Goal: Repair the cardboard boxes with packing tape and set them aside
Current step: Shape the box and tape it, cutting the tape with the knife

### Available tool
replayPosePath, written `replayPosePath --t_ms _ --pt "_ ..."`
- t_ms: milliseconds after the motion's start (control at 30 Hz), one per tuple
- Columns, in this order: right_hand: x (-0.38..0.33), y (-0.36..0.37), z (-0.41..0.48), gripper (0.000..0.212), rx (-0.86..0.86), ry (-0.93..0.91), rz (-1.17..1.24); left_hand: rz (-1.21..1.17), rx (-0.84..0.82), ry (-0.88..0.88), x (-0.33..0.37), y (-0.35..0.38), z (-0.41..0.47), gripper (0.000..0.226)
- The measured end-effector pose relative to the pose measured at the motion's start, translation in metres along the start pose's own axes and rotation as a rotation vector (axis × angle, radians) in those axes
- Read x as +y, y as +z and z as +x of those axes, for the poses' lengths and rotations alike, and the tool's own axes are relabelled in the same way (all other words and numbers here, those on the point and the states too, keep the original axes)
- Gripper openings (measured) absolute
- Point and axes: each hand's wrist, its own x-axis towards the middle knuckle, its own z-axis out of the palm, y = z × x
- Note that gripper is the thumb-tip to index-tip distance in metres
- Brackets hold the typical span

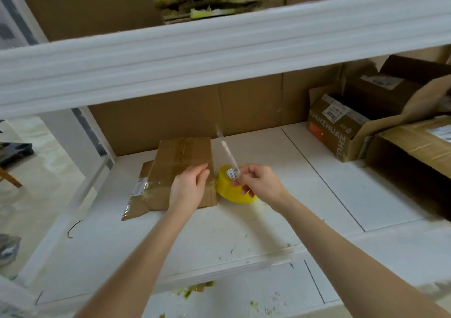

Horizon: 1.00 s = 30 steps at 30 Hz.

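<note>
Box (pixel 181 168): flat brown cardboard, glossy tape across its near end, lying on the white shelf (pixel 244 232). Left hand (pixel 188 189) rests on it, fingers bent, grip unclear. Right hand (pixel 260 183) pinches a clear strip (pixel 227 148) rising from the yellow roll (pixel 229 190) just beside the box.

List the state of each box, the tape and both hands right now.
Flat box: closed, lying flat, taped across, a loose flap sticking out at its left end.
Yellow tape roll: lying by the flat box's right edge.
Printed box: flaps open.
Left hand: rests on the flat box.
Right hand: pinches a thin clear tool above the roll.
</note>
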Motion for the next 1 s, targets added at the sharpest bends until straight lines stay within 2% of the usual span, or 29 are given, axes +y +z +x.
replayPosePath --t_ms 33,133,200,267,333,367,467,533,600,700,800,1000 --pt "-0.002 0.004 -0.002 0.008 -0.034 -0.014 0.005 -0.151 0.01 -0.105 0.012 0.001 0.002 0.027" --pt "-0.003 0.013 -0.003 0.019 -0.112 -0.051 0.013 -0.68 -0.131 -0.398 0.046 0.007 0.004 0.019" --pt "-0.002 0.014 0.0 0.014 -0.136 -0.076 -0.053 -0.735 -0.115 -0.413 0.058 0.007 0.004 0.012" --pt "0.002 0.007 0.009 0.014 -0.04 -0.078 -0.277 -0.56 -0.017 -0.343 0.056 0.0 0.006 0.019" --pt "0.008 -0.009 0.018 0.03 0.127 -0.037 -0.549 -0.303 0.078 -0.247 0.044 -0.009 0.004 0.023" --pt "0.012 -0.015 0.022 0.038 0.154 -0.02 -0.675 -0.201 0.114 -0.211 0.037 -0.011 0.0 0.024" --pt "0.028 -0.015 0.032 0.061 -0.027 0.002 -0.948 -0.003 0.138 -0.103 0.023 -0.004 -0.019 0.022" --pt "0.037 -0.003 0.037 0.061 -0.128 -0.044 -1.002 0.04 0.088 -0.056 0.018 0.008 -0.027 0.019" --pt "0.042 0.006 0.041 0.057 -0.141 -0.127 -1.02 0.062 0.065 -0.073 0.012 0.014 -0.027 0.02" --pt "0.041 0.014 0.045 0.054 -0.115 -0.208 -1.0 0.135 0.061 -0.124 0.0 0.016 -0.028 0.024" --pt "0.04 0.015 0.046 0.054 -0.072 -0.199 -0.938 0.156 0.095 -0.139 -0.005 0.018 -0.029 0.023" --pt "0.035 0.017 0.045 0.047 0.032 -0.247 -1.059 0.175 0.093 -0.163 -0.008 0.02 -0.029 0.024"
